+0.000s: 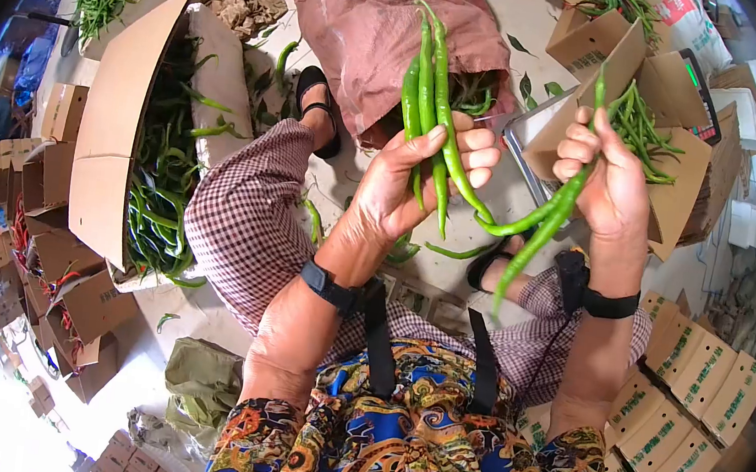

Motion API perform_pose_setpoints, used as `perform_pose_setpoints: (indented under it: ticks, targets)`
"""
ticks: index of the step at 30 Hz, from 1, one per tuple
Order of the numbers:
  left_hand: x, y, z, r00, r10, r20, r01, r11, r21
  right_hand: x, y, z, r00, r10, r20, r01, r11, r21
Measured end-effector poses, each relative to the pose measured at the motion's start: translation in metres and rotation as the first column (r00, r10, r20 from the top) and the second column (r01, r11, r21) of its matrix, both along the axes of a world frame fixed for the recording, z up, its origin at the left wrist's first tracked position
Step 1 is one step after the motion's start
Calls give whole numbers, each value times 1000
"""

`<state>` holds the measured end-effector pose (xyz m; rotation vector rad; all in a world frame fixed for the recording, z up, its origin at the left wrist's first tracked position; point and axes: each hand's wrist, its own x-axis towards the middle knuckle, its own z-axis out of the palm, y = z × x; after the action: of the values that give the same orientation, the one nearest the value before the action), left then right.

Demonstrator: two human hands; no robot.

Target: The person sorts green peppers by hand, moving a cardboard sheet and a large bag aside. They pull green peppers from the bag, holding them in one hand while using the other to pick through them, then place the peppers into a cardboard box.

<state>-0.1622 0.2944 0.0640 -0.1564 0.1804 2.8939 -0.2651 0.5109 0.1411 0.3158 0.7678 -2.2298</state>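
Note:
My left hand is closed around several long green chili peppers, which stick up past the fingers and hang below them. My right hand is closed on more green chili peppers; one tip points up above the fist and the others hang down to the left. Their ends come close to the peppers under my left hand. Beyond my left hand lies a reddish sack, its mouth facing me with peppers inside. Just past my right hand, an open carton of green chili peppers sits on a scale.
To the left stands a foam box full of green peppers, with a cardboard flap beside it. Stacked printed cartons fill the lower right. More cartons line the left. Loose peppers and leaves lie on the floor.

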Motion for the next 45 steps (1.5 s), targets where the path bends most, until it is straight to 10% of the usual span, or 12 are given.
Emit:
perform_pose_setpoints:
  ticks: [8, 13, 21, 23, 25, 27, 31, 35, 45]
  targets:
    - [2, 10, 2, 999, -30, -21, 26, 982, -189, 7, -8, -18, 994, -37, 98, 40, 999, -26]
    - [15, 30, 21, 964, -236, -120, 53, 614, -788, 15, -45, -38, 983, -105, -149, 153, 921, 357]
    - [24, 56, 5, 973, -192, -131, -39, 419, -907, 31, -65, -39, 952, -92, -291, 184, 933, 309]
    - [23, 63, -5, 907, -2, -421, -416, -152, -896, 49, -66, -26, 891, 106, -441, 171, 821, 544]
    - [24, 59, 3, 959, -60, -276, -283, -211, -936, 59, -65, -20, 837, 386, -387, 61, 637, 768]
    - [25, 58, 9, 925, -269, -268, -370, -476, -798, 56, -58, -42, 909, 137, -394, 174, 734, 656]
    - [19, 13, 29, 844, -216, -491, -498, 21, -867, 28, -25, -50, 970, -15, -243, 76, 967, 243]
    - [22, -29, 56, 925, 380, -25, -338, 790, -512, 27, -8, -42, 961, -9, -277, 64, 980, 188]
    - [20, 13, 3, 989, -1, 149, 98, 756, -647, 26, 0, -29, 945, -45, -325, 80, 992, 96]
